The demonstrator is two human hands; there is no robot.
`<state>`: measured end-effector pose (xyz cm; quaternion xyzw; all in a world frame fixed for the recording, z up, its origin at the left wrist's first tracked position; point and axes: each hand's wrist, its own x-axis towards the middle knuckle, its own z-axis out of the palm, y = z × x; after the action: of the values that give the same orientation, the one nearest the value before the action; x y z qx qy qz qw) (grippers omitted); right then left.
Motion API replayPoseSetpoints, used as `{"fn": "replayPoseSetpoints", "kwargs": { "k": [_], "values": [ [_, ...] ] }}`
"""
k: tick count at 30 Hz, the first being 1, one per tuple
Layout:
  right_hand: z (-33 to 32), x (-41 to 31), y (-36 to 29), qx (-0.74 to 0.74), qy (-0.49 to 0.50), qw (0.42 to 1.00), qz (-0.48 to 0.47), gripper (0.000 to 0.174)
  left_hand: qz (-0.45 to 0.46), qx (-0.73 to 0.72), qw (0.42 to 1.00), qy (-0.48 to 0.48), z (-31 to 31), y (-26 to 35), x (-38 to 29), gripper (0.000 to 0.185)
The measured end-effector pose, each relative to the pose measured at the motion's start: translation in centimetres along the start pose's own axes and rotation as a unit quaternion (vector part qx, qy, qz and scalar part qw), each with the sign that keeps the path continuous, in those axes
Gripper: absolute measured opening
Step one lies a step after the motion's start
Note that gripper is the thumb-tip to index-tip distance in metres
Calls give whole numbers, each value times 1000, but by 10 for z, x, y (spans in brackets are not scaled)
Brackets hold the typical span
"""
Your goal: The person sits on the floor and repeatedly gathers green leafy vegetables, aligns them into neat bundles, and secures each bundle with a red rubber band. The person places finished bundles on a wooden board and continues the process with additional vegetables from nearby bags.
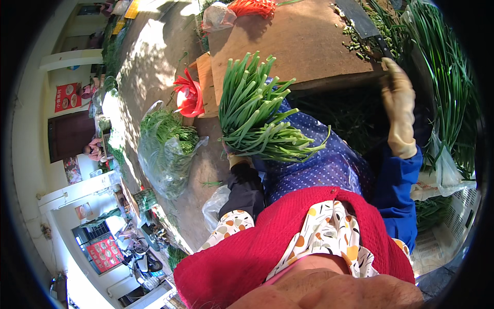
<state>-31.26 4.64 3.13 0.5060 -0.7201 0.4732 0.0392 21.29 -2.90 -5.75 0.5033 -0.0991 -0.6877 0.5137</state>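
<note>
A thick bundle of green leafy stalks, which look like Chinese chives, rests over my lap at the near edge of a wooden board, cut ends facing up and right. My left hand, mostly hidden beneath the bundle, holds it from below. My right hand, in a pale rubber glove, is raised to the right of the board with its fingers extended, holding nothing. Just beyond its fingertips lies the black handle of a cleaver, among chopped green stem pieces on the board's right side.
Long green leaves hang at the right above a white plastic crate. On the left are a plastic bag of greens and a red container. Red strips lie at the board's far edge. A person is farther left.
</note>
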Motion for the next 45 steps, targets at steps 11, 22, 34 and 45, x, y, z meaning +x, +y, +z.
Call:
{"fn": "replayPoseSetpoints", "kwargs": {
  "k": [11,22,34,45],
  "values": [
    [90,4,-134,472,-379,789,101,25,-17,13,1000,-19,16,-18,9,47],
    [45,-17,-144,354,-379,855,-18,18,-14,3,1000,-14,11,-9,14,47],
    [-24,30,-72,-219,-243,941,82,23,-5,4,1000,-4,-3,5,15,48],
    [105,20,-148,489,-288,767,299,30,4,4,1000,-1,-5,6,13,48]
  ]
}}
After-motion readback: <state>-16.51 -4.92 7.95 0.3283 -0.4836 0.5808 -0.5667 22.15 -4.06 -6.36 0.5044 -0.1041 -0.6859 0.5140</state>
